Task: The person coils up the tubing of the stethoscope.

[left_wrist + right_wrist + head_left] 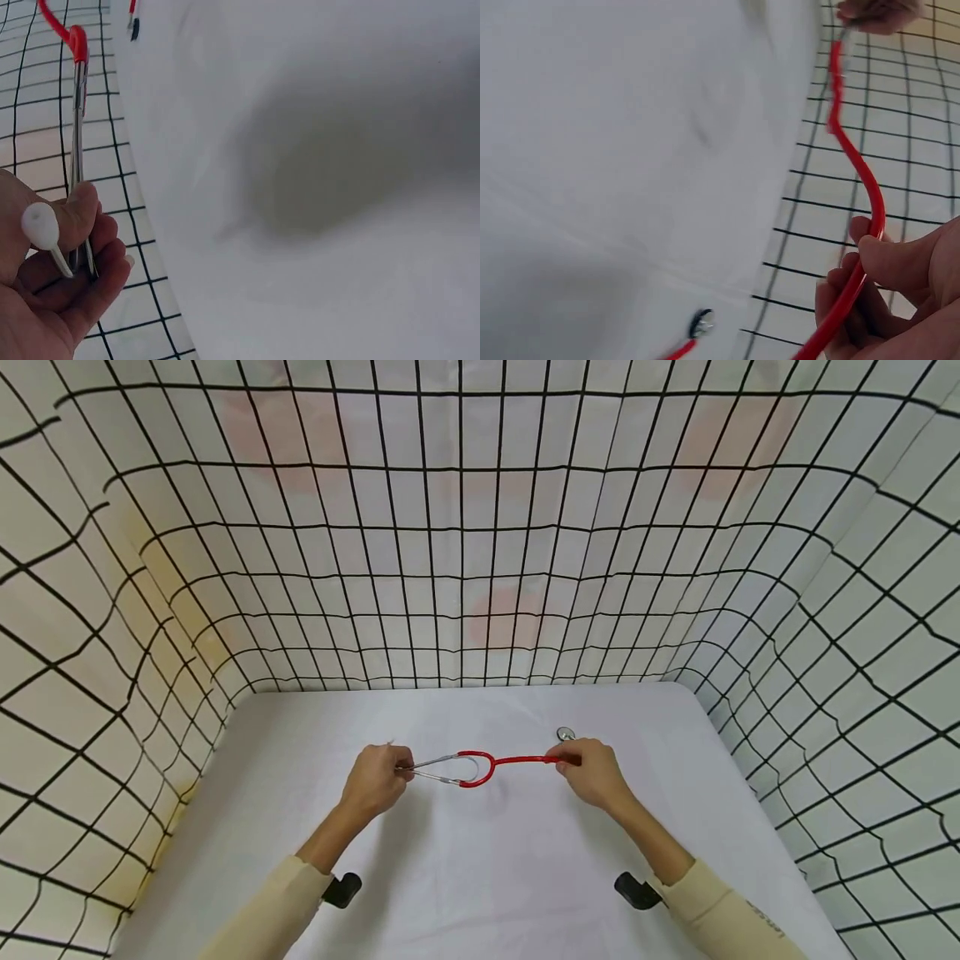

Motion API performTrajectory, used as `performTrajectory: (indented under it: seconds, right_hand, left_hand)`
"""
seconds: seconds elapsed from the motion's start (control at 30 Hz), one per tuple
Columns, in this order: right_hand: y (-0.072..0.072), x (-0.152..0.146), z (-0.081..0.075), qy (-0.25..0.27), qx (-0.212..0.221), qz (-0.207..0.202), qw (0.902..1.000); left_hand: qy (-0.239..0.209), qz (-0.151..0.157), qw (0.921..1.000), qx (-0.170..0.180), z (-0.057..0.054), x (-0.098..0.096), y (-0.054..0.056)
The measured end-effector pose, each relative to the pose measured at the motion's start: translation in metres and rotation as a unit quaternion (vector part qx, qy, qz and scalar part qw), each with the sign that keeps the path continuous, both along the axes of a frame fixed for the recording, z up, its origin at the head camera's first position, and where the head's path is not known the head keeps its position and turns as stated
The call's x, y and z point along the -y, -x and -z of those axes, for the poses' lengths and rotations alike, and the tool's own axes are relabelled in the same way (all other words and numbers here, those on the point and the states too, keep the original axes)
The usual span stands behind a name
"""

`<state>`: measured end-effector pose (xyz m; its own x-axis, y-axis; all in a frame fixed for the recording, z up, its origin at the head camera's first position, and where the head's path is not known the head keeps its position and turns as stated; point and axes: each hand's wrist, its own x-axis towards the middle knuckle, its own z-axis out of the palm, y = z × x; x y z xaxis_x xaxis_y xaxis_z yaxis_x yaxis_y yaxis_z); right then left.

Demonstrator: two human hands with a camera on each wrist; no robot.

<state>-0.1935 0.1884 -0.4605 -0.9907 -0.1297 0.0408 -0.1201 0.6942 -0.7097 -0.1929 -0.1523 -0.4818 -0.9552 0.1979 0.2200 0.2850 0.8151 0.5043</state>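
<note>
A stethoscope with red tubing (517, 759) and a metal headset stretches between my two hands above the white table. My left hand (378, 779) pinches the metal ear tubes (77, 150) near their ends; a white eartip (40, 225) pokes out past the thumb. On the other side, my right hand (592, 771) grips the red tube between thumb and fingers, as the right wrist view shows (885, 285). The round chestpiece (566, 734) shows just beyond the right hand, and the right wrist view has it near the white cloth. Part of the tube is hidden behind the right hand.
White cloth covers the table (480, 868). Black grid netting (461, 552) rises at the back and along both sides. A dark wrist device (342, 890) sits under the left sleeve, and another (637, 891) under the right.
</note>
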Motion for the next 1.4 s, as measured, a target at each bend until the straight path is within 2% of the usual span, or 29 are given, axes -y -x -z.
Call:
performTrajectory:
  seconds: [0.1, 0.23, 0.33, 0.47, 0.7, 0.83, 0.97, 1.13, 1.4]
  right_hand:
    - [0.002, 0.004, -0.015, 0.0, -0.036, -0.022, 0.9991]
    - [0.003, 0.012, -0.035, 0.001, -0.047, -0.066, 0.9967]
    - [0.002, 0.018, -0.047, 0.001, -0.028, -0.108, 0.9938]
    - [0.001, 0.025, -0.056, 0.014, 0.003, -0.155, 0.9879]
    - [0.003, 0.029, -0.055, 0.056, 0.036, -0.178, 0.9818]
    - [0.005, 0.032, -0.055, 0.068, 0.044, -0.19, 0.9785]
    - [0.006, 0.034, -0.056, 0.084, 0.062, -0.202, 0.9737]
    - [0.009, 0.032, -0.054, 0.119, 0.096, -0.223, 0.9628]
    - [0.015, 0.032, -0.041, 0.157, 0.169, -0.206, 0.9509]
  left_hand:
    - [-0.003, 0.02, 0.9998, 0.004, 0.0, -0.003, -0.002]
    - [-0.001, 0.048, 0.9988, 0.011, -0.001, -0.011, -0.006]
    - [0.003, 0.066, 0.9977, 0.016, -0.002, -0.018, -0.008]
    - [-0.003, 0.087, 0.9961, 0.019, -0.004, -0.025, -0.013]
    - [-0.016, 0.12, 0.9926, 0.011, -0.01, -0.033, -0.018]
    - [-0.025, 0.135, 0.9903, 0.022, -0.015, -0.037, -0.021]
    - [-0.039, 0.168, 0.9846, 0.031, -0.024, -0.043, -0.023]
    - [-0.054, 0.204, 0.977, 0.034, -0.038, -0.051, -0.025]
    - [-0.077, 0.205, 0.975, 0.038, -0.06, -0.06, -0.028]
